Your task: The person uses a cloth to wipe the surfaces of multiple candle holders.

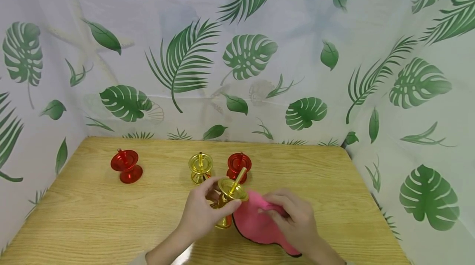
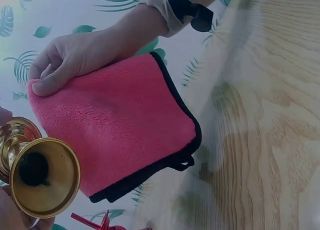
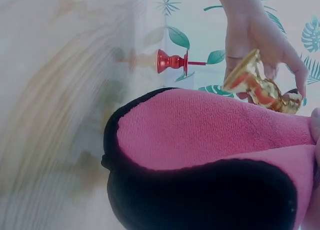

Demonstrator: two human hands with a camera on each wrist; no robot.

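Observation:
My left hand (image 1: 200, 211) grips a shiny gold candle holder (image 1: 237, 193) by its waist, tilted above the table, its thin spike pointing up and right. The left wrist view shows the hollow underside of its flared base (image 2: 62, 190). Beside it, my right hand (image 1: 297, 217) pinches a pink plush cloth (image 1: 250, 226) with black edging by its upper part. The cloth hangs down in a fold, close to the holder and overlapping it in the right wrist view. Fingers (image 3: 300, 73) of the left hand curl round the holder there.
Behind the hands, another gold candle holder (image 1: 200, 164) and a red one (image 1: 234, 161) stand upright on the wooden table (image 1: 92, 223). A second red candle holder (image 1: 130, 173) stands farther left. Leaf-patterned white sheets (image 1: 200, 125) enclose the back and sides.

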